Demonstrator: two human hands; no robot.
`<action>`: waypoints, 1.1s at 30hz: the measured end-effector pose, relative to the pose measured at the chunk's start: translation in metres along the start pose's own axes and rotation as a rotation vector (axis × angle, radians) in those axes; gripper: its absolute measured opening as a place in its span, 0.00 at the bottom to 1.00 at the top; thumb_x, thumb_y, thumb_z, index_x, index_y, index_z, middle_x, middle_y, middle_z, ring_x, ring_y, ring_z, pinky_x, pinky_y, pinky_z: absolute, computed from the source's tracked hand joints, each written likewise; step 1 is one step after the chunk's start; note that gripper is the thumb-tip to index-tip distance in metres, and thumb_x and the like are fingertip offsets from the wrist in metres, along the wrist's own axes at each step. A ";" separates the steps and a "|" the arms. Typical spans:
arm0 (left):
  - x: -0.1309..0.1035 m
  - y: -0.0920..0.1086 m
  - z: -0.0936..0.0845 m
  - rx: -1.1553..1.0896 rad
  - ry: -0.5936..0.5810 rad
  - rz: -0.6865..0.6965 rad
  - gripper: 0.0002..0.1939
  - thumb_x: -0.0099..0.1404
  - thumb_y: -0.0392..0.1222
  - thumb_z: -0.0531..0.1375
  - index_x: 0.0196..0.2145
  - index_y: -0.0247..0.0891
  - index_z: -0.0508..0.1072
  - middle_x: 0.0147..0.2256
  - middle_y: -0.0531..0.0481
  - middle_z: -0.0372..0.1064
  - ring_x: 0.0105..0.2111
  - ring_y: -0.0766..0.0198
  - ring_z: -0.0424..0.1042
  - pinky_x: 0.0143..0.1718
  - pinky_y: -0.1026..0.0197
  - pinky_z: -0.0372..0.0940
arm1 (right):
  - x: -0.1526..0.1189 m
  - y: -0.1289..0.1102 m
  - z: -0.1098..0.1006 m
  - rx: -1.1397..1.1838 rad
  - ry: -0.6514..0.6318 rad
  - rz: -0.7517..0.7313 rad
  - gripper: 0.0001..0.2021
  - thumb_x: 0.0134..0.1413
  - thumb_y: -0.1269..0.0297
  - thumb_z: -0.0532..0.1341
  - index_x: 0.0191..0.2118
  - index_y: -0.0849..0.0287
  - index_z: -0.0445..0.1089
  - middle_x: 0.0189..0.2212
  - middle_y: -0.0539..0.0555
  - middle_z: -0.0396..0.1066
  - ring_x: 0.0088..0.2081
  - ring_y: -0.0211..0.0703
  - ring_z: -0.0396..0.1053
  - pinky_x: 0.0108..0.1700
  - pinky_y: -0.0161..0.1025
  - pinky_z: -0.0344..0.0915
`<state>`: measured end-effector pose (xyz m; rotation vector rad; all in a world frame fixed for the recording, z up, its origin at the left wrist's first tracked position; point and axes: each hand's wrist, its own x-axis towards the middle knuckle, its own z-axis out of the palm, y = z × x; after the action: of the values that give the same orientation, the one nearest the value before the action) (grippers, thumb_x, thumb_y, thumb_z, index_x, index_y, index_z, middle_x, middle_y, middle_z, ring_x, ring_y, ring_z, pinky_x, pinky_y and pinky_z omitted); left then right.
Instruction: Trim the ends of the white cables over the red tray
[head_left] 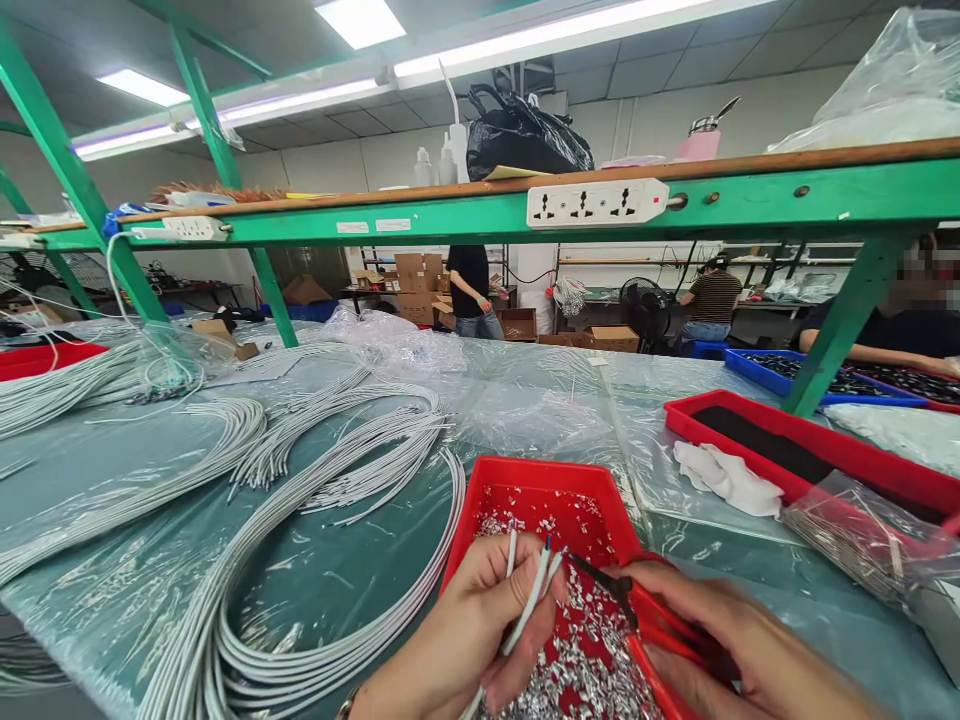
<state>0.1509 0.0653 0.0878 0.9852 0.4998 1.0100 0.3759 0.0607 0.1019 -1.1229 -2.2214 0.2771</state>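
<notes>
Wire end held at the cutters over the red tray (pixel 480 505).
Left hand (pixel 465 630) fingers pinch the white wire (pixel 531 600), upright; right hand (pixel 739 640) fingers close round red-handled cutters (pixel 622 595), tips just right of it.

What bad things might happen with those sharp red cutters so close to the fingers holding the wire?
The red-handled cutters in the right hand point at the thin white cable pinched in the left hand, so a slip might nick the fingertips. The silvery foil scraps heaped in the red plastic tray could spill onto the clear plastic table cover.
</notes>
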 end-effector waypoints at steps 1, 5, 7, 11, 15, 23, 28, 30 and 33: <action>0.000 0.000 0.001 0.010 0.012 0.004 0.15 0.60 0.50 0.57 0.26 0.34 0.67 0.12 0.59 0.58 0.05 0.79 0.49 0.03 0.74 0.35 | 0.000 0.002 0.002 0.034 0.023 0.061 0.18 0.51 0.60 0.55 0.49 0.53 0.69 0.39 0.57 0.73 0.39 0.48 0.72 0.39 0.38 0.70; -0.005 0.004 0.011 0.175 0.106 -0.019 0.16 0.59 0.52 0.57 0.28 0.34 0.66 0.15 0.57 0.62 0.06 0.81 0.53 0.06 0.77 0.40 | 0.008 -0.007 0.007 0.465 -0.006 0.300 0.17 0.48 0.57 0.59 0.44 0.58 0.70 0.31 0.57 0.72 0.34 0.47 0.70 0.36 0.39 0.69; -0.007 0.005 0.019 0.251 0.156 -0.029 0.17 0.57 0.54 0.58 0.29 0.34 0.66 0.17 0.57 0.64 0.07 0.81 0.55 0.07 0.77 0.43 | 0.016 -0.020 0.009 0.784 -0.071 0.340 0.13 0.46 0.59 0.63 0.38 0.59 0.71 0.24 0.52 0.70 0.28 0.40 0.68 0.30 0.34 0.65; -0.010 0.003 0.030 0.401 0.225 -0.030 0.16 0.57 0.52 0.58 0.30 0.34 0.68 0.18 0.55 0.65 0.09 0.81 0.55 0.09 0.76 0.43 | 0.026 -0.035 0.016 1.040 -0.048 0.369 0.11 0.41 0.62 0.67 0.23 0.63 0.67 0.14 0.43 0.55 0.17 0.26 0.49 0.20 0.25 0.49; -0.011 0.003 0.033 0.491 0.233 -0.009 0.14 0.59 0.50 0.56 0.30 0.34 0.68 0.19 0.54 0.65 0.09 0.81 0.54 0.10 0.74 0.42 | 0.028 -0.034 0.024 1.066 -0.028 0.335 0.11 0.40 0.61 0.67 0.22 0.62 0.66 0.13 0.42 0.49 0.16 0.27 0.43 0.18 0.26 0.41; -0.010 0.004 0.033 0.529 0.232 -0.044 0.14 0.59 0.50 0.55 0.30 0.34 0.68 0.19 0.54 0.65 0.09 0.81 0.53 0.10 0.74 0.41 | 0.025 -0.035 0.022 1.094 0.003 0.406 0.09 0.40 0.65 0.67 0.22 0.63 0.69 0.15 0.47 0.63 0.19 0.29 0.52 0.21 0.28 0.48; -0.011 0.003 0.034 0.647 0.230 -0.004 0.16 0.58 0.52 0.55 0.29 0.35 0.69 0.16 0.56 0.59 0.10 0.79 0.53 0.10 0.73 0.42 | 0.026 -0.029 0.021 0.903 -0.020 0.324 0.08 0.39 0.66 0.66 0.24 0.63 0.68 0.15 0.45 0.58 0.18 0.29 0.49 0.21 0.29 0.48; -0.011 0.003 0.035 0.723 0.242 0.061 0.16 0.59 0.52 0.55 0.29 0.35 0.70 0.14 0.58 0.54 0.10 0.77 0.53 0.11 0.72 0.43 | 0.027 -0.030 0.021 0.865 -0.016 0.312 0.08 0.40 0.65 0.65 0.24 0.62 0.67 0.16 0.44 0.56 0.19 0.29 0.47 0.21 0.28 0.48; -0.010 0.003 0.033 0.706 0.293 0.134 0.15 0.58 0.51 0.56 0.28 0.35 0.69 0.16 0.58 0.54 0.11 0.77 0.53 0.12 0.72 0.46 | 0.020 -0.030 0.021 0.836 0.072 0.285 0.12 0.42 0.63 0.65 0.34 0.59 0.65 0.19 0.45 0.59 0.20 0.32 0.53 0.22 0.29 0.55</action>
<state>0.1694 0.0425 0.1059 1.5153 1.0911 1.1285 0.3346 0.0601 0.1080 -0.9258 -1.5901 1.1363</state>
